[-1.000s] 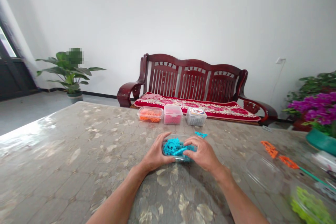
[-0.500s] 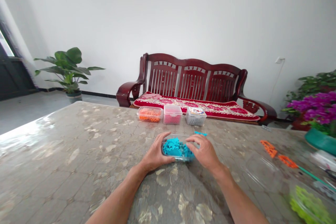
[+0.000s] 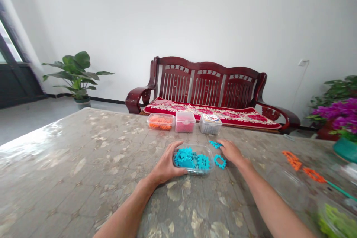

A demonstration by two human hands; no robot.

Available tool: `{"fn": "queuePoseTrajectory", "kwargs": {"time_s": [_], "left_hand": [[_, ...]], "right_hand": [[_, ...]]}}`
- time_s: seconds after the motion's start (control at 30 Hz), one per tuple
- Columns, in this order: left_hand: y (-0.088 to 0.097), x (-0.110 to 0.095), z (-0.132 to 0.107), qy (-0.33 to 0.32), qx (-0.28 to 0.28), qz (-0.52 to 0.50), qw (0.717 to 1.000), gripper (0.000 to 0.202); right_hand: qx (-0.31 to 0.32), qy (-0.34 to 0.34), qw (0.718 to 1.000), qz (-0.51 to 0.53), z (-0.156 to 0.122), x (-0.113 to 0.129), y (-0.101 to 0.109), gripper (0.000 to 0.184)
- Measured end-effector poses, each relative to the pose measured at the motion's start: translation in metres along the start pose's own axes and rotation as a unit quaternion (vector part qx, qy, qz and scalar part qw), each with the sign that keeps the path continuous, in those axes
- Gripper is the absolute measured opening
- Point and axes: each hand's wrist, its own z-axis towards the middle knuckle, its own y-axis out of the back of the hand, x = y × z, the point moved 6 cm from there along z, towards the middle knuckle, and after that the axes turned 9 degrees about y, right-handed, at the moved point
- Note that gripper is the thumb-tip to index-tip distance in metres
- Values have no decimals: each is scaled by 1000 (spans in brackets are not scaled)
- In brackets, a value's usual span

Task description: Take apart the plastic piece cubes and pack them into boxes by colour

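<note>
A clear plastic box [image 3: 208,155] full of blue interlocking pieces stands on the patterned table [image 3: 83,163] in front of me. My left hand [image 3: 167,161] curls round the box's left end and grips it. My right hand [image 3: 231,150] has reached to the right of the box, fingers stretched out over a loose blue piece [image 3: 215,144] lying on the table; whether it touches that piece I cannot tell. A second loose blue piece [image 3: 220,161] lies beside the box, just below that hand.
Three small lidded boxes stand in a row farther back: orange pieces [image 3: 161,121], pink [image 3: 185,121], grey [image 3: 210,124]. Orange assemblies [image 3: 302,165], a green stick and a tub of green pieces [image 3: 336,219] lie at right. A wooden bench [image 3: 208,95] and potted plants stand behind.
My right hand has left the top of the blue box and moved right and back toward the loose blue piece. A blue piece now lies beside the box. The left hand stays.
</note>
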Motion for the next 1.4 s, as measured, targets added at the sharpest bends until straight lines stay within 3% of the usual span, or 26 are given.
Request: {"fn": "queuePoseTrajectory", "kwargs": {"time_s": [0.27,0.47,0.6,0.73,0.87,1.07,1.23,1.4], "left_hand": [[0,2,1,-7,1,8,1000,92],[0,1,1,-7,-1,16,1000,92],[0,1,0,-7,-3,20,1000,91],[-1,0,0,-10,-3,19,1000,91],[-1,0,0,-13,-5,19,1000,91],[-1,1,1,-13,-6,25,1000,91],[-1,2,1,-18,-9,29,999,91],[0,2,1,-14,-6,27,1000,91]], "right_hand": [[-2,27,998,-61,-12,10,8,17],[-37,12,998,-44,-26,15,24,23],[-86,86,991,62,-33,49,50,30],[-59,161,982,78,-34,91,63,26],[-31,216,976,14,-33,113,60,26],[27,297,954,-2,-35,120,52,26],[61,316,946,-24,-31,124,52,27],[59,285,955,-50,-26,125,47,25]]}}
